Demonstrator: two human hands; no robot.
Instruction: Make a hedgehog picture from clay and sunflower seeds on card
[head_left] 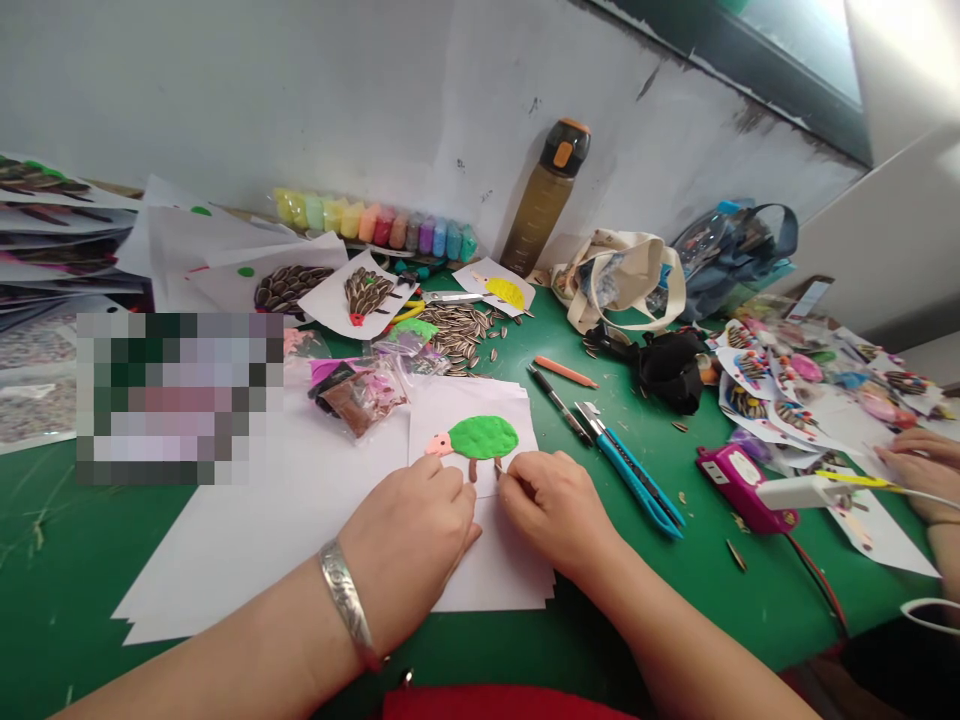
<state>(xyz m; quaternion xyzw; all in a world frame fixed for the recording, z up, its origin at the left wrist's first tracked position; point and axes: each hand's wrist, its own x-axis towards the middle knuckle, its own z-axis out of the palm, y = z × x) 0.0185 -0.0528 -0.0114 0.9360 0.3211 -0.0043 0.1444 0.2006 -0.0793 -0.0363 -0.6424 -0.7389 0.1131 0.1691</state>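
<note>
A white sheet [517, 590] lies in front of me, bearing a flat clay animal with a green body [484, 438], a pink head [437, 444] and two brown legs. My left hand [412, 525] rests on the sheet below the head, its fingers curled together and mostly hidden beneath it. At the right-hand brown leg [499, 465], the fingertips of my right hand [555, 505] are drawn together, touching or very near the clay. Whatever those fingertips hold is hidden. Small bags of brown clay [361, 400] lie behind my left hand.
To the right lie an orange pencil [566, 372], a black pen [559, 402] and a blue cutter [634, 470]. Sunflower seeds [457, 335] are heaped behind the sheet. A bottle [544, 200] stands by the wall. Another person's hand [922, 465] is at far right, near a magenta device [746, 488].
</note>
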